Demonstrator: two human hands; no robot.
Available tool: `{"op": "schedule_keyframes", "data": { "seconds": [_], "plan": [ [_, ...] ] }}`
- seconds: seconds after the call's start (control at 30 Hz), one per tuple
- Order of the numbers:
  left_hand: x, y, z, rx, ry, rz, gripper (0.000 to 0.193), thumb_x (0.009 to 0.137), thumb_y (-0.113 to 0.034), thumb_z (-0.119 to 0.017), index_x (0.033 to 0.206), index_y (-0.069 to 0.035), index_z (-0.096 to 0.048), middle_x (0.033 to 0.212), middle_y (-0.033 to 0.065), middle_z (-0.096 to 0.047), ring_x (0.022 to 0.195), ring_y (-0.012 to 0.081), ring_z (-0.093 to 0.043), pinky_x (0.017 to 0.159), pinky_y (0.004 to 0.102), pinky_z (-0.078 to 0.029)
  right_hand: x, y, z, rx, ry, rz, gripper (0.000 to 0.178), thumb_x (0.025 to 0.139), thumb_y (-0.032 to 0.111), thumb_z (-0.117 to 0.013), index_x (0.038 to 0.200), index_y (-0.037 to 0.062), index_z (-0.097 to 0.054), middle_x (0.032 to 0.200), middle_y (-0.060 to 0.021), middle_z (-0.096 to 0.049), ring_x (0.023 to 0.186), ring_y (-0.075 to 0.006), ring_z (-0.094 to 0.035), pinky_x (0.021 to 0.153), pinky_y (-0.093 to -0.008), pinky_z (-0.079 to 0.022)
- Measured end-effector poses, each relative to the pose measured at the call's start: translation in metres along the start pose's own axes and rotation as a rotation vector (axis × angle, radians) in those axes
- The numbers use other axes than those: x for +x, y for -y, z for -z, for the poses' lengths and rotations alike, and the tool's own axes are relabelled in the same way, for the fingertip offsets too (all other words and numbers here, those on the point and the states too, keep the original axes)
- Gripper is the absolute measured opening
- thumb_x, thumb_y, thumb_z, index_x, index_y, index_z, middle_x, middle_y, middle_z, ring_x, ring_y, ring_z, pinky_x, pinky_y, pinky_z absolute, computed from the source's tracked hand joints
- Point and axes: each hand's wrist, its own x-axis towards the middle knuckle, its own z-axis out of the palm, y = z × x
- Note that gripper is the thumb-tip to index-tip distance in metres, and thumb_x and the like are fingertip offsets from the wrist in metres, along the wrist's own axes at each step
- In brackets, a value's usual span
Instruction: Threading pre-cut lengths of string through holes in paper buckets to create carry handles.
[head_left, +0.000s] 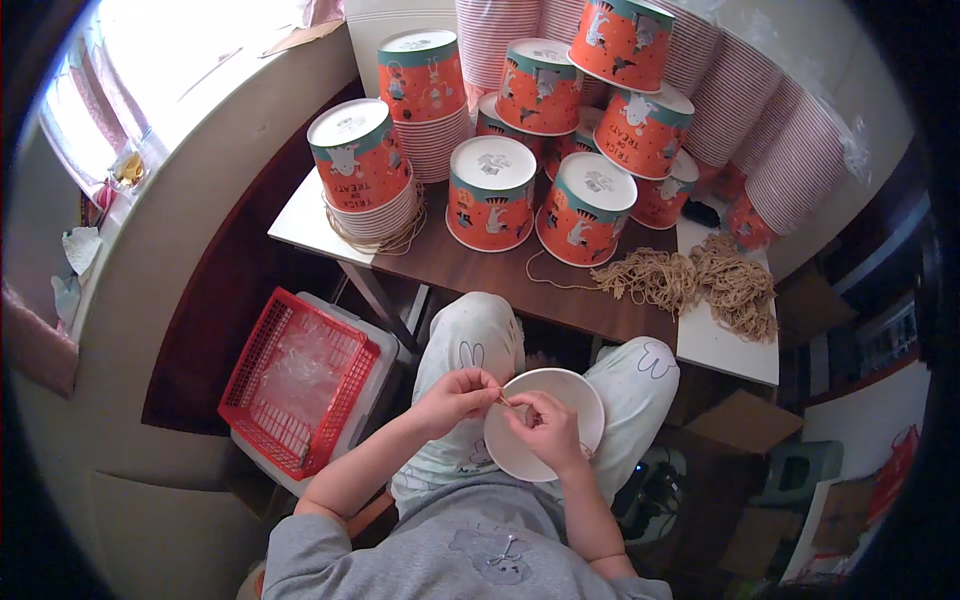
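A white paper bucket (575, 396) rests in my lap between my knees, its open mouth facing up. My left hand (460, 400) is closed in a pinch over its left rim, on a short bit of tan cord (503, 400). Close beside it, my right hand (548, 432) pinches the same cord, above the bucket's mouth. The fingertips nearly meet, so most of the piece between them is hidden. A thin light strand shows at the bucket's right side, below my right wrist.
Orange-and-green printed buckets (490, 212) stand upside down on the brown table (430, 235), some stacked. Bundles of tan cord (735, 285) lie at its right. Tall bucket stacks in plastic (735, 100) stand behind. A red basket (300, 385) with clear plastic sits to my left.
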Motion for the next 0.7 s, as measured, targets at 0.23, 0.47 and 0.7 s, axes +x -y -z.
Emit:
{"op": "schedule_keyframes", "data": {
  "seconds": [0.23,0.47,0.7],
  "plan": [
    [-0.003,-0.007,-0.006,0.083,-0.036,-0.004,0.006,0.085,-0.011,-0.056,0.089,-0.006,-0.054,0.077,-0.0019,-0.055,0.062,0.0052,-0.045,0.055,0.0184,-0.036,0.0,-0.011,-0.008,0.024,-0.099,0.048,0.01,0.073,0.008,-0.065,0.081,0.0045,-0.06,0.07,-0.0067,-0.059,0.055,-0.0169,-0.057,0.049,-0.027,-0.045],
    [-0.007,-0.012,0.006,0.396,0.123,-0.137,0.023,0.08,0.001,-0.052,0.103,-0.002,-0.052,0.088,0.0034,-0.057,0.08,0.0101,-0.054,0.067,0.0225,-0.043,-0.002,-0.022,-0.007,0.263,-0.075,-0.157,0.005,0.081,0.006,-0.06,0.081,0.0013,-0.059,0.069,0.001,-0.058,0.061,-0.0041,-0.053,0.053,-0.0201,-0.043],
    [-0.003,-0.013,0.004,0.968,0.101,-0.328,0.016,0.078,-0.006,-0.056,0.094,-0.002,-0.057,0.085,0.0104,-0.056,0.076,0.0206,-0.058,0.068,0.0298,-0.046,0.0,-0.024,-0.007,0.345,-0.092,-0.154,0.007,0.08,0.008,-0.06,0.081,0.0017,-0.058,0.068,-0.0024,-0.058,0.058,-0.0076,-0.053,0.053,-0.0216,-0.043]
  ]
}}
